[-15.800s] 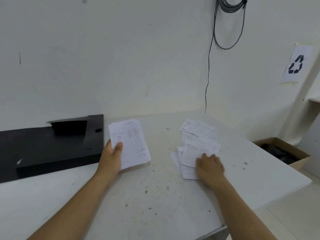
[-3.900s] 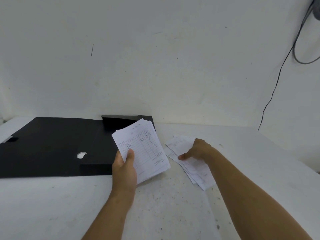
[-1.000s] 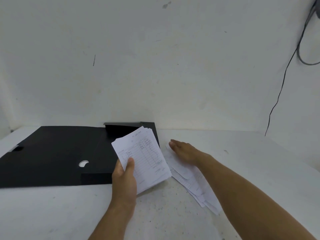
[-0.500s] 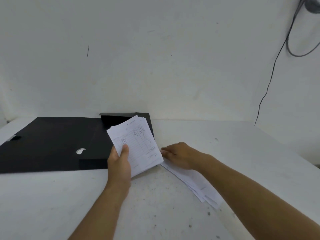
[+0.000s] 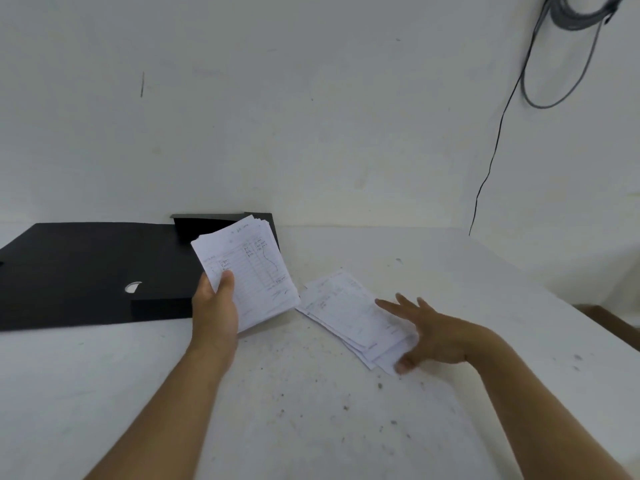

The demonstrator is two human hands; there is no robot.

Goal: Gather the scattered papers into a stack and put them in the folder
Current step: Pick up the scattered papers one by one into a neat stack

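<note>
My left hand (image 5: pixel 215 315) grips a stack of white handwritten papers (image 5: pixel 254 271) by its lower left corner, tilted up above the table in front of the folder. The black folder (image 5: pixel 86 268) lies open flat at the back left, with a raised pocket near the wall. A second pile of loose papers (image 5: pixel 349 315) lies fanned on the table to the right. My right hand (image 5: pixel 427 332) hovers at that pile's right end with fingers spread and the thumb near its lower corner; I cannot tell whether it touches the paper.
The white table (image 5: pixel 311 427) is speckled with dirt. A white wall stands right behind it. A black cable (image 5: pixel 495 157) hangs down the wall at the right. The table's right edge drops off, with a brown cardboard box (image 5: pixel 613 322) below.
My right hand has slid from the pile's left end to its right end and spread its fingers. The held stack has stayed in my left hand.
</note>
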